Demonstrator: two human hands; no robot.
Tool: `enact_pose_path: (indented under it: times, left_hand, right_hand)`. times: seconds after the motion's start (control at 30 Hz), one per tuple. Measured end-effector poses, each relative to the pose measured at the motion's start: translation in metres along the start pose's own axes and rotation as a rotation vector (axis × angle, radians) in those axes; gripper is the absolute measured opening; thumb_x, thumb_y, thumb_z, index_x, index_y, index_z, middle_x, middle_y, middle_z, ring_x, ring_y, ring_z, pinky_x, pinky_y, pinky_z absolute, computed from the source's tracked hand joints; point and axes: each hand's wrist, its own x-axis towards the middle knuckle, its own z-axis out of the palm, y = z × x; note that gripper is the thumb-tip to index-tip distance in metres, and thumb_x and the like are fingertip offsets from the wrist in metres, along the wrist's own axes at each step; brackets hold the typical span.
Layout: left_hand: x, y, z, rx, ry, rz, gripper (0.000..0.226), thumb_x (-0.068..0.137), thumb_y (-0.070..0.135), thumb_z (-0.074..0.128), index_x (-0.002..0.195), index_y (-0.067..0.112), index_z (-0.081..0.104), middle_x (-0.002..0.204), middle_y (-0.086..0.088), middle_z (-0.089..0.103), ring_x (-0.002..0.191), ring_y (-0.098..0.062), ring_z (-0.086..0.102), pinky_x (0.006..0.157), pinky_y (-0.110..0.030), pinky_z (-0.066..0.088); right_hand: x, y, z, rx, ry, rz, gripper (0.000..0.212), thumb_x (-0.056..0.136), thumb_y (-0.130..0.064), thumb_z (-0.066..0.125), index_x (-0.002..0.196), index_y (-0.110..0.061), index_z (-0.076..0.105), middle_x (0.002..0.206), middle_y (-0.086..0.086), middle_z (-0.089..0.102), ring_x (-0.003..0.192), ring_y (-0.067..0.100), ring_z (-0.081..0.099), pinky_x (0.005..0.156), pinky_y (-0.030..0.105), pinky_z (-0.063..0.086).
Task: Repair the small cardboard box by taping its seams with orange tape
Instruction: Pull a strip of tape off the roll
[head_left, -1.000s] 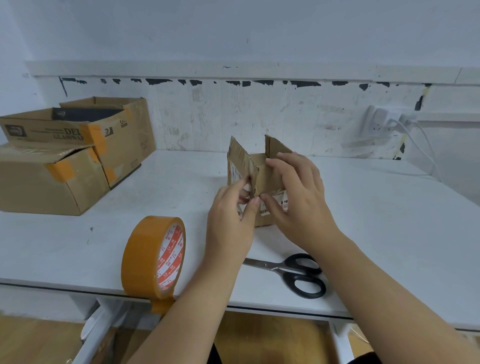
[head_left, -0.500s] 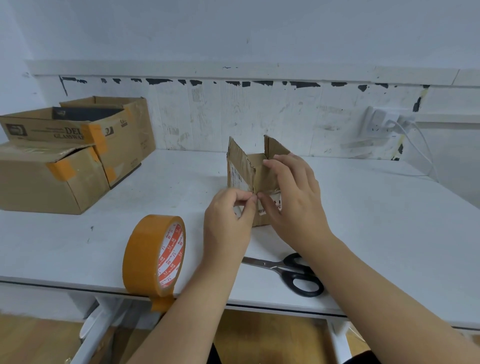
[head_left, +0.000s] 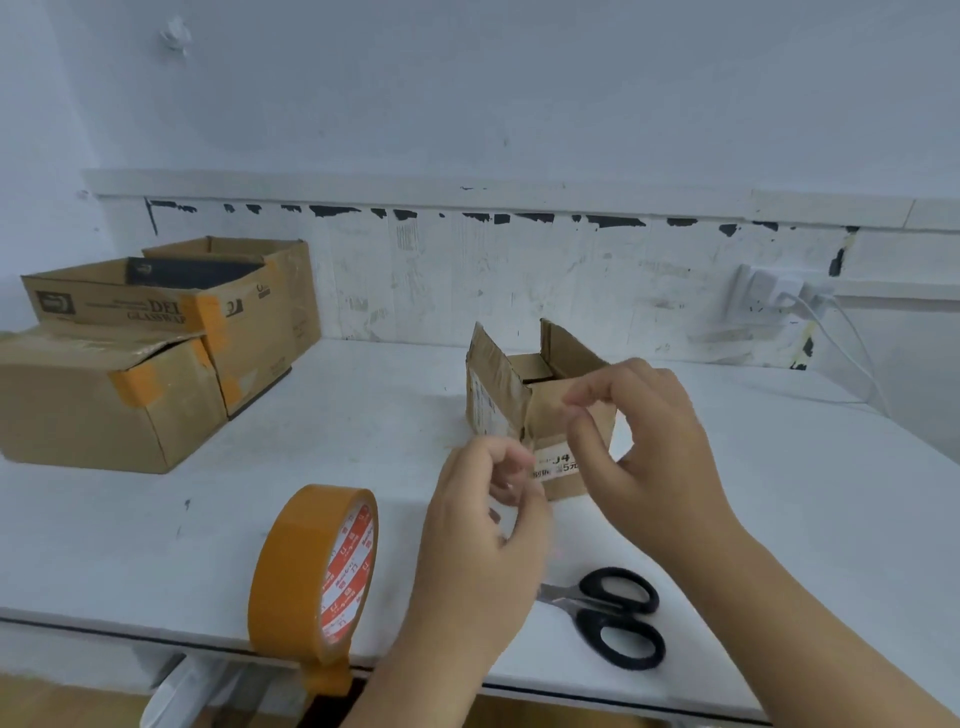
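Tape roll (head_left: 313, 574) stands on edge at my 7 o'clock, at the table (head_left: 156, 519) lip w/ its loose end hanging over; a nudge could roll it off. Scissors (head_left: 615, 616) at 5. Left hand (head_left: 483, 525) loosely curled, right hand (head_left: 644, 441) half-curled, both blurred, holding nothing afaict. Small box (head_left: 535, 410) at 12, flaps up, seams untaped; it may splay. White tabletop; two taped cartons (head_left: 130, 353) at 10, scuffed wall (head_left: 519, 270), socket (head_left: 774, 301) at 2.

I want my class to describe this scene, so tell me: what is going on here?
A person is working at a small cardboard box on a white table. Both hands, left and right, hover just in front of it, fingers curled, blurred. The orange tape roll stands on edge nearby, scissors beside it.
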Motion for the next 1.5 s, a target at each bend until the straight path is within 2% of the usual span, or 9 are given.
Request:
enact_pose_path:
  times: [0.2,0.33,0.4,0.5,0.63,0.73,0.9,1.23,1.5]
  left_hand:
    - [-0.074,0.025,-0.036,-0.188,-0.443,-0.408,0.011,0.069,0.035,0.058,0.079,0.039,0.06,0.068,0.018,0.061,0.059,0.002,0.05,0.063,-0.009,0.038]
    - [-0.108,-0.006,-0.077,-0.27,-0.546,-0.738,0.019,0.098,0.015,0.045,0.081,0.02,0.053,0.092,0.01,0.051,0.081,0.006,0.046,0.075,-0.002,0.036]
    - [-0.119,-0.028,-0.091,-0.311,-0.551,-0.821,0.032,0.09,0.036,0.061,0.097,0.005,0.065,0.105,-0.009,0.062,0.089,0.0,0.053,0.079,-0.009,0.043]
    - [-0.131,-0.054,-0.114,-0.289,-0.352,-0.864,0.055,0.041,0.062,0.084,0.075,0.019,0.075,0.079,-0.013,0.069,0.068,-0.018,0.065,0.073,-0.034,0.051]
    - [-0.129,-0.065,-0.117,-0.385,-0.078,-0.838,0.032,0.082,0.045,0.059,0.102,0.021,0.063,0.093,-0.007,0.074,0.072,-0.018,0.07,0.056,-0.028,0.053]
    - [-0.114,-0.073,-0.107,-0.494,0.018,-0.933,0.043,0.063,0.045,0.061,0.102,0.027,0.06,0.089,-0.006,0.076,0.061,-0.024,0.067,0.045,-0.03,0.046]
    - [-0.101,-0.07,-0.09,-0.633,0.115,-0.951,0.05,0.058,0.038,0.064,0.1,0.012,0.061,0.084,-0.015,0.075,0.049,-0.021,0.06,0.036,-0.023,0.04]
    - [-0.109,-0.066,-0.088,-0.536,0.148,-0.863,0.038,0.069,0.04,0.06,0.087,0.006,0.066,0.058,-0.005,0.062,0.043,-0.013,0.05,0.044,-0.024,0.03]
    - [-0.111,-0.065,-0.086,-0.52,0.151,-0.829,0.036,0.072,0.04,0.06,0.076,0.004,0.059,0.056,-0.004,0.054,0.041,-0.014,0.048,0.042,-0.022,0.027]
  right_hand:
    - [-0.008,-0.029,-0.015,0.201,-0.369,0.22,0.015,0.095,-0.014,0.05,0.085,-0.024,0.055,0.081,-0.012,0.062,0.08,0.005,0.056,0.07,0.01,0.042]
    - [-0.026,-0.056,-0.009,0.247,-0.546,0.201,0.034,0.099,-0.039,0.036,0.078,-0.029,0.061,0.076,-0.027,0.059,0.076,-0.005,0.055,0.064,0.009,0.039]
    - [-0.037,-0.07,0.001,0.232,-0.599,0.135,0.036,0.1,-0.042,0.035,0.08,-0.03,0.063,0.081,-0.027,0.059,0.084,-0.004,0.055,0.069,0.011,0.04]
    - [-0.05,-0.084,0.022,0.304,-0.707,0.106,0.018,0.09,-0.021,0.047,0.098,-0.036,0.056,0.099,-0.021,0.057,0.101,0.003,0.052,0.084,0.013,0.04]
    - [-0.052,-0.099,0.044,0.421,-0.769,0.082,0.016,0.091,-0.037,0.055,0.106,-0.031,0.054,0.104,-0.016,0.057,0.103,0.004,0.05,0.087,0.016,0.038]
    - [-0.048,-0.101,0.058,0.446,-0.768,-0.011,0.029,0.087,-0.05,0.061,0.106,-0.029,0.057,0.103,-0.015,0.057,0.101,0.006,0.052,0.088,0.023,0.042]
    - [-0.05,-0.097,0.073,0.543,-0.703,-0.063,0.016,0.088,-0.039,0.064,0.094,-0.024,0.062,0.093,-0.015,0.058,0.092,0.01,0.055,0.084,0.028,0.044]
    - [-0.057,-0.092,0.078,0.473,-0.745,-0.148,0.023,0.089,-0.033,0.062,0.079,-0.012,0.062,0.079,0.001,0.06,0.079,0.021,0.055,0.073,0.039,0.044]
    - [-0.063,-0.092,0.075,0.385,-0.679,-0.167,0.029,0.091,-0.041,0.05,0.081,-0.014,0.055,0.073,-0.007,0.052,0.068,0.01,0.049,0.062,0.033,0.044]
